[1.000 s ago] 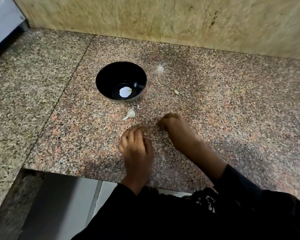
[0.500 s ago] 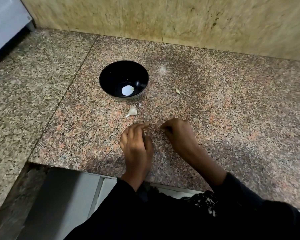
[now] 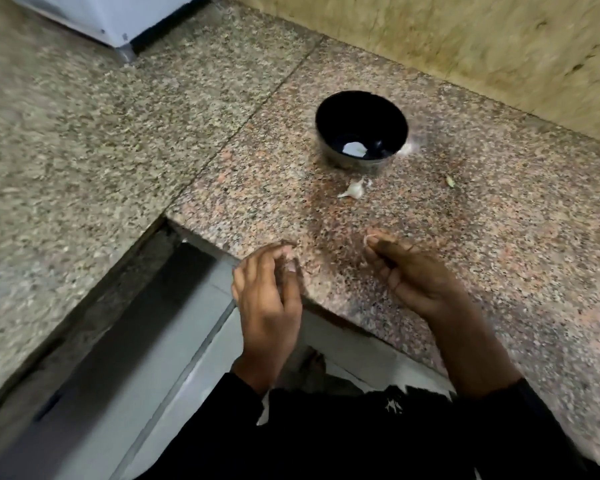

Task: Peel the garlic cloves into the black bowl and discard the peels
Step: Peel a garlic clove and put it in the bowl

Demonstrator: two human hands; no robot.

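The black bowl (image 3: 328, 131) stands on the pink granite counter with a white piece (image 3: 353, 149) at its bottom. Just in front of it lies one unpeeled garlic clove (image 3: 354, 190). My right hand (image 3: 413, 275) hovers over the counter near its front edge, fingers curled, pinching a small pale scrap of garlic peel (image 3: 368, 239) at the fingertips. My left hand (image 3: 267, 299) is at the counter's corner edge, thumb pressed against bunched fingertips; whether it holds anything is hidden. The frame is motion-blurred.
A small peel scrap (image 3: 449, 181) lies right of the clove and a pale fleck (image 3: 408, 149) beside the bowl. A grey granite slab (image 3: 84, 150) adjoins on the left, a white appliance (image 3: 111, 15) at the back left, and a tiled wall (image 3: 465, 46) behind.
The view has swung left and down. Both hands have lifted off the counter and drawn back toward its front edge, the right one now showing a pale peel scrap.
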